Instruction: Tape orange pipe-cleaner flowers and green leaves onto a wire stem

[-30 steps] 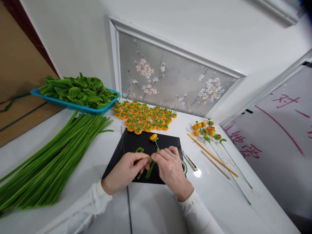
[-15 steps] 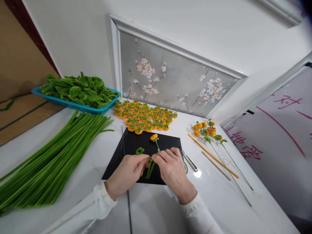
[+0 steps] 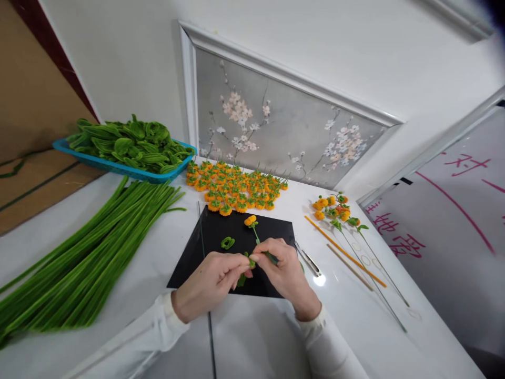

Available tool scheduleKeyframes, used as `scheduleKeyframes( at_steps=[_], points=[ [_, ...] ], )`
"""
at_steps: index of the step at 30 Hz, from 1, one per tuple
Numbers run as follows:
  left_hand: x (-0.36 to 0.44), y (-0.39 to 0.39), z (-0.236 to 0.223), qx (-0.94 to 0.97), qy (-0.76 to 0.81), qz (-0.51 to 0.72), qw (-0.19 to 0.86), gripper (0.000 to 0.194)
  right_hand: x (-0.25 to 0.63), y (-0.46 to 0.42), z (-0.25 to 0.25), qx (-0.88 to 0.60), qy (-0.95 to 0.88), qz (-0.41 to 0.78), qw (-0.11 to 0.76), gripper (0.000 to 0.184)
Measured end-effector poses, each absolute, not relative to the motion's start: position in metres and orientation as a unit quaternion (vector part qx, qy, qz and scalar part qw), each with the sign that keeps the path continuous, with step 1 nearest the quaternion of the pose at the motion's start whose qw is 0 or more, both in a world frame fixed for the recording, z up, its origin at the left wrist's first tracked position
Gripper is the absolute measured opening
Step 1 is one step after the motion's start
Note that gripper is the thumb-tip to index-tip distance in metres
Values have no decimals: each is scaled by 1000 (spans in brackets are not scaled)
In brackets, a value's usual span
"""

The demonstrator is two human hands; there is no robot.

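Over the black mat (image 3: 193, 263), the left hand (image 3: 207, 281) and the right hand (image 3: 290, 276) meet, thumbs and forefingers pinched on a small green fuzzy piece (image 3: 251, 261). The right hand has turned a little, so that more of this piece shows at the fingertips, which suggests that it is being adjusted rather than let go. Something dark green shows under the right fingers; whether they grip it, I cannot tell. The orange flower (image 3: 250, 221) lies on the mat's far part, its stem running towards the right hand. A green loop (image 3: 228, 242) lies on the mat, and a green strip (image 3: 242, 280) shows below the left fingers. Beyond the mat are many orange blooms (image 3: 236, 187); to its left are a bundle of long green stems (image 3: 98, 252) and, farther back, a blue basket (image 3: 153, 178) heaped with green leaves (image 3: 134, 145). Just right of the mat lies a metal tool (image 3: 310, 262), then an orange stick (image 3: 343, 250) and a tan stick (image 3: 349, 267), with stemmed flowers (image 3: 331, 210) behind. Farther right, a whiteboard (image 3: 445, 231) bears handwritten magenta characters, among them 对, 她 and 爱; no brand or label is readable.
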State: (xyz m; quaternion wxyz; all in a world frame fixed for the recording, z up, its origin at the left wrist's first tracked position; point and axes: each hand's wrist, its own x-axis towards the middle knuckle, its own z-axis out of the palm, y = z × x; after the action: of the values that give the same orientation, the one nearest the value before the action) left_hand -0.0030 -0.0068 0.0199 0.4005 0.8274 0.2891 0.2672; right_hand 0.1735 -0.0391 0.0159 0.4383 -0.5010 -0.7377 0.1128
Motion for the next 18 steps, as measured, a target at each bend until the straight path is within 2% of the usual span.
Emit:
scheduleKeyframes(
  at_steps=[4, 13, 18],
  points=[
    [-3, -9, 18, 831, 282, 282, 388, 28, 173, -44, 22, -519, -726, 125, 433, 18],
    [-4, -12, 11, 852, 297, 375, 214, 20, 163, -52, 22, -512, -793, 23, 329, 20],
    [-1, -13, 5, 847, 297, 409, 165, 19, 158, -54, 22, -491, -809, 7, 323, 23]
  ],
)
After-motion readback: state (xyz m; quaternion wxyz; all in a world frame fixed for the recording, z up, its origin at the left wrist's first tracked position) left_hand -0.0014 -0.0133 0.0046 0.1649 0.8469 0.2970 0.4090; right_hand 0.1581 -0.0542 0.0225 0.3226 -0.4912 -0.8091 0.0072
